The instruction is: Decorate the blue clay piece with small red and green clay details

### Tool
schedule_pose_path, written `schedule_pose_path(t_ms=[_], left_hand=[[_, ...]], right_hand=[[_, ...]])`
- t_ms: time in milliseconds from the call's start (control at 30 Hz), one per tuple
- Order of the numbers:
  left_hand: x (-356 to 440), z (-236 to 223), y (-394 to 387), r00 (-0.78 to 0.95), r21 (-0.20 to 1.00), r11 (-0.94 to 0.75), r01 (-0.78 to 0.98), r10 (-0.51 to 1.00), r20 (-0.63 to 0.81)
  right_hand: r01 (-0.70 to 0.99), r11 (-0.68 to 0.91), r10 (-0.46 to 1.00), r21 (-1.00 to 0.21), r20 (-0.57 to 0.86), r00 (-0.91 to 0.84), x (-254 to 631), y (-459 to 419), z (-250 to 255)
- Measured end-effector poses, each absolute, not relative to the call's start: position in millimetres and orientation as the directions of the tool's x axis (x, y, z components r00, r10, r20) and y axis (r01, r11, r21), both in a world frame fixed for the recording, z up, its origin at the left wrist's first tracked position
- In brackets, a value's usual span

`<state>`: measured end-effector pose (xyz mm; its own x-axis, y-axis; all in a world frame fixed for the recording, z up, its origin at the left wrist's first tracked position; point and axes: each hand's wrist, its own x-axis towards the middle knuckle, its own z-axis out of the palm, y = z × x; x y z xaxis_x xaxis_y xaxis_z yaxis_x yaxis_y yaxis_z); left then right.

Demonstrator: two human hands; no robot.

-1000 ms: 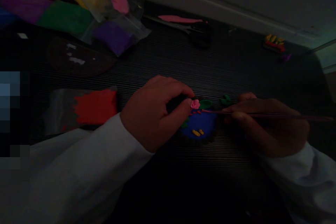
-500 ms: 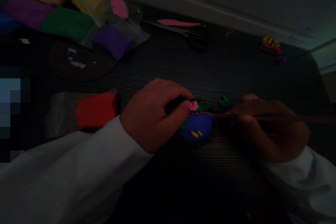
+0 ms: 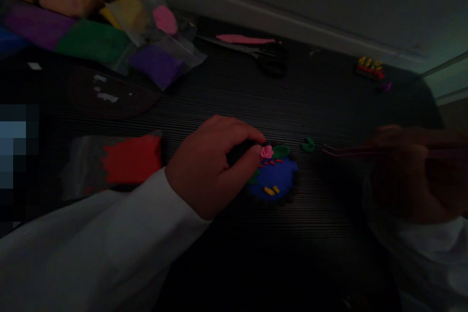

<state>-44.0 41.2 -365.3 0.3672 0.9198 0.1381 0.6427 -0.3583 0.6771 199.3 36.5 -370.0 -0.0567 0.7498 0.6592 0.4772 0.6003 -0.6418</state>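
Observation:
The scene is dim. A small round blue clay disc (image 3: 276, 178) with a dark beaded rim lies on the ribbed dark mat (image 3: 226, 92). It carries a pink flower (image 3: 266, 151), a green leaf (image 3: 281, 151), small red dashes and two yellow bits. My left hand (image 3: 210, 165) is curled with its fingertips on the disc's left edge by the flower. My right hand (image 3: 409, 175), blurred, is closed on a thin stick tool (image 3: 347, 152) whose tip points left, clear of the disc. A small green clay piece (image 3: 308, 145) lies between disc and tool.
Bags of clay lie at the back left: purple (image 3: 157, 63), green (image 3: 91, 41), yellow (image 3: 126, 9), pink (image 3: 165, 19). A red clay bag (image 3: 127, 158) sits left of my hand. Scissors (image 3: 256, 51) with a pink strip lie behind. A small colourful clay piece (image 3: 370, 67) rests far right.
My right hand has drawn the stick tool away from the disc to the right. My left hand has stayed on the disc's edge.

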Motion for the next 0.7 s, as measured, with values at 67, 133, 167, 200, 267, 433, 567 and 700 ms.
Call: schedule_pose_path(t_ms=[67, 133, 167, 200, 267, 433, 567, 700], left_hand=[[-44.3, -365.7, 41.5, 0.373, 0.679, -0.363, 0.638, 0.917, 0.140], [-44.5, -365.9, 42.2, 0.379, 0.675, -0.368, 0.639, 0.915, 0.140], [-44.5, -365.9, 42.5, 0.384, 0.673, -0.371, 0.640, 0.913, 0.137], [-44.5, -365.8, 42.8, 0.386, 0.672, -0.370, 0.641, 0.913, 0.133], [-44.5, -365.6, 43.1, 0.387, 0.671, -0.364, 0.646, 0.914, 0.124], [-45.1, -364.9, 42.8, 0.378, 0.657, -0.347, 0.669, 0.920, 0.102], [-45.6, -364.6, 42.6, 0.378, 0.658, -0.338, 0.673, 0.922, 0.086], [-45.8, -364.1, 42.4, 0.375, 0.665, -0.328, 0.671, 0.924, 0.076]], right_hand=[[0.447, 0.666, 0.636, -0.597, 0.768, 0.079, 201.3, 42.8, -371.2], [0.492, 0.627, 0.644, -0.604, 0.757, 0.110, 202.5, 46.3, -371.0], [0.540, 0.575, 0.680, -0.615, 0.726, 0.103, 203.1, 46.7, -370.3], [0.597, 0.522, 0.721, -0.609, 0.690, 0.072, 203.8, 46.4, -369.4], [0.717, 0.447, 0.824, -0.536, 0.558, -0.096, 205.1, 44.5, -367.4], [0.811, 0.496, 0.867, -0.309, 0.225, -0.445, 202.1, 41.8, -365.4], [0.825, 0.513, 0.857, -0.238, 0.197, -0.476, 199.1, 42.7, -368.0], [0.823, 0.509, 0.860, -0.252, 0.194, -0.472, 199.9, 43.7, -371.2]])
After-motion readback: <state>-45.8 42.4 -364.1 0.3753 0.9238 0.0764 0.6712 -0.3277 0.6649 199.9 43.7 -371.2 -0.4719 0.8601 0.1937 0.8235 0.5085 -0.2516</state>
